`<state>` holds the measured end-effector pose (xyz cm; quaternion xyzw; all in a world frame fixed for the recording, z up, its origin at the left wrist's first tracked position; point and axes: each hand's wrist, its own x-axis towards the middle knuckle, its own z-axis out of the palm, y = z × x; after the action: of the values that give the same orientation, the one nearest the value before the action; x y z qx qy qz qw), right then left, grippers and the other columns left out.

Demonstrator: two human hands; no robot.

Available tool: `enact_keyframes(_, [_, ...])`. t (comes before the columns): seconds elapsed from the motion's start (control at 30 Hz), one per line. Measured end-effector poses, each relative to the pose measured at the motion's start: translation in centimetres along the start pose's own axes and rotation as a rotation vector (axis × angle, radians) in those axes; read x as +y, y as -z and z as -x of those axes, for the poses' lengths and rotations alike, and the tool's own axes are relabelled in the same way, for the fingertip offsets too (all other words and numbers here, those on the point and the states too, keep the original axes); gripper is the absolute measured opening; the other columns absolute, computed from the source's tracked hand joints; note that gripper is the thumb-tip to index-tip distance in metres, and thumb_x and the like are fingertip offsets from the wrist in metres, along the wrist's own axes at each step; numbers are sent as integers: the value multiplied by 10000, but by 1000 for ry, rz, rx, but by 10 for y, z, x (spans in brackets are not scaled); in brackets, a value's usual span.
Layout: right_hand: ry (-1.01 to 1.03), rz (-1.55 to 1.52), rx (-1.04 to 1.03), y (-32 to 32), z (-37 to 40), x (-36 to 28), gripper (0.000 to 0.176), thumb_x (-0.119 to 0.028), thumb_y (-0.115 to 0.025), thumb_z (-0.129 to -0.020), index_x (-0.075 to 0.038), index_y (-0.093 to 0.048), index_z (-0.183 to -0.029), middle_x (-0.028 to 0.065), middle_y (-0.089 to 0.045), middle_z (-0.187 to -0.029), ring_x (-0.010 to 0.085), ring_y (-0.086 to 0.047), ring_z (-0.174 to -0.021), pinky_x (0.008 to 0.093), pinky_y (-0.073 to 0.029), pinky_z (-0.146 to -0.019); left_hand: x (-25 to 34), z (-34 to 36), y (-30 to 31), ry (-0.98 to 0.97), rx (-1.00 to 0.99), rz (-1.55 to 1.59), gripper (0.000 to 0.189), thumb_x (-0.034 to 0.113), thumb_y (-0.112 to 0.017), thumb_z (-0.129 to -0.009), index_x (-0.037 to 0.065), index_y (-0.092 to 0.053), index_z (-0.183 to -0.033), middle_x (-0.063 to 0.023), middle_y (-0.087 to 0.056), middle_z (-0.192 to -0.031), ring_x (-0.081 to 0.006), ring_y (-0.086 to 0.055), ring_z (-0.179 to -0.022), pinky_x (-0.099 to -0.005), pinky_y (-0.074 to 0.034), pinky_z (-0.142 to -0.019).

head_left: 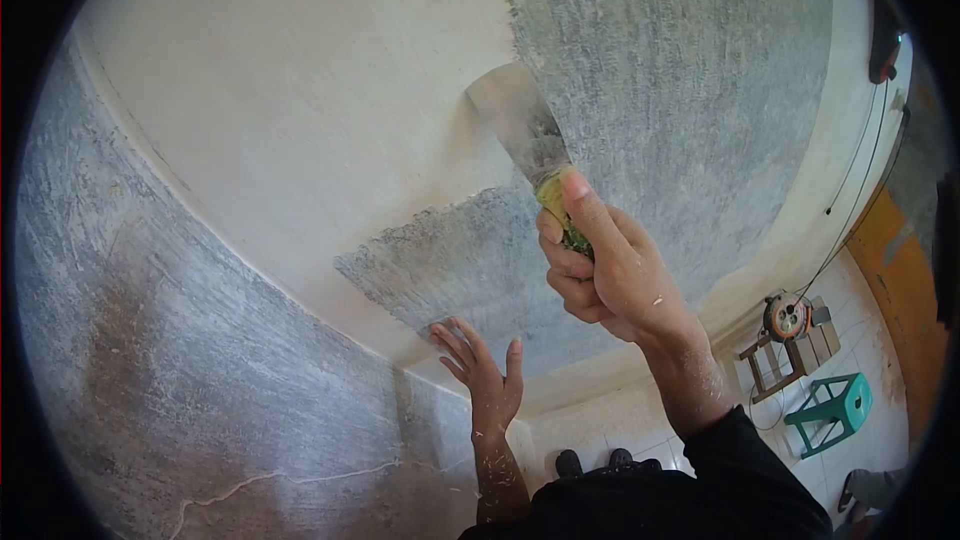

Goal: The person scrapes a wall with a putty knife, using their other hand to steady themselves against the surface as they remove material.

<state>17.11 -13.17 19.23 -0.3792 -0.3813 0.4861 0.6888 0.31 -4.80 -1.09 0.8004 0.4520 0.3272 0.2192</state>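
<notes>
My right hand [615,270] is wrapped round the yellow-green handle of a scraper [520,115], thumb on top. The wide metal blade points up and left, over the boundary between the pale wall coating [330,110] and a rough grey patch [680,90]. Lower and to the left, my left hand [485,375] holds nothing; its fingers are spread, the tips at the lower edge of the grey patch. Small pale flakes dot both forearms.
A grey scratched wall [200,360] meets the pale one at the left. At the lower right are a cable reel [787,316], a small wooden stool [775,368], a green stool [850,403] and another person's leg [875,490]. Cables hang at the right.
</notes>
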Motion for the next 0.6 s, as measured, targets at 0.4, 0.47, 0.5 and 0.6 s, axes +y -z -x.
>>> enact_keyframes(0.4, [-43, 19, 152, 14, 25, 37, 397, -422, -499, -1041, -126, -437, -783, -79, -365, -618, 10, -306, -468, 216, -219, -389, -3, -5, 10, -3, -52, -8, 940, 564, -425, -1002, 17, 104, -1555, -289, 203, -1589, -453, 209, -1469, -654, 69, -1141])
enact_keyframes(0.47, [17, 54, 144, 9, 17, 30, 399, -424, -511, -1035, -129, -432, -778, -80, -363, -618, 7, -306, -469, 217, -220, -387, -4, -3, 6, -15, -43, -10, 944, 571, -419, -1001, 16, 109, -1553, -290, 211, -1587, -450, 218, -1468, -657, 67, -1140])
enact_keyframes(0.5, [48, 67, 139, 5, 15, 28, 400, -425, -517, -1032, -130, -430, -776, -80, -362, -618, 6, -306, -469, 218, -221, -386, -6, 1, 7, -3, -56, -23, 946, 572, -418, -1001, 14, 110, -1553, -291, 213, -1585, -450, 217, -1468, -657, 64, -1141])
enact_keyframes(0.6, [-48, 44, 141, 21, 23, 39, 404, -440, -521, -1027, -132, -430, -783, -82, -364, -623, 7, -307, -472, 217, -221, -388, -7, -3, 7, -1, -61, -33, 948, 571, -419, -1000, 11, 110, -1552, -294, 216, -1583, -454, 216, -1467, -660, 54, -1142])
